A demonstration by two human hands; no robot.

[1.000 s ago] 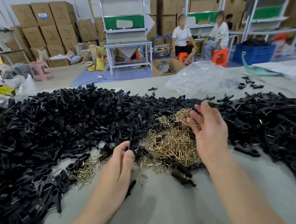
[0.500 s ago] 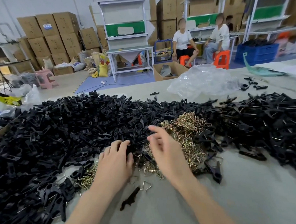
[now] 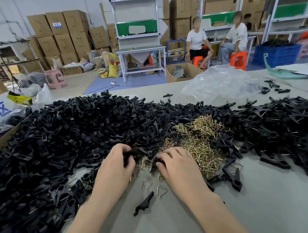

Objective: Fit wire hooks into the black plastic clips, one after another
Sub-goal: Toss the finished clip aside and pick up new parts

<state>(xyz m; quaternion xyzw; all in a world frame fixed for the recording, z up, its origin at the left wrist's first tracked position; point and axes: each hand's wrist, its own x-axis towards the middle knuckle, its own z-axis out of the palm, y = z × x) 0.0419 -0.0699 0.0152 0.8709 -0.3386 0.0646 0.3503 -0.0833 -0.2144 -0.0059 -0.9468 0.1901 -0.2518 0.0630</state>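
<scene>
**Both hands busy at the near edge of the hook pile**

A grey worktable [image 3: 263, 208] fills the lower view. Across it spreads a broad heap of black plastic clips [image 3: 70, 139], reaching from the left edge round to the far right. Behind the heap, on the right, lies a crumpled clear plastic bag [image 3: 219, 83]. Set into the middle of the heap is a smaller pile of brass-coloured wire hooks [image 3: 200, 142], hemmed in by clips on both sides.

The left hand [image 3: 116, 167] sits at the pile's near left edge, its fingers curled tightly round a black clip [image 3: 129, 154]. The right hand [image 3: 179, 167] lies just beside it, over the near edge of the hooks, thumb and fingertips closed narrowly on a dark piece [image 3: 158, 160]; whether that is a clip or something else I cannot tell.

On the bare table between the forearms rests a lone clip half [image 3: 144, 204], and just beyond it two loose hooks [image 3: 161, 190].
</scene>
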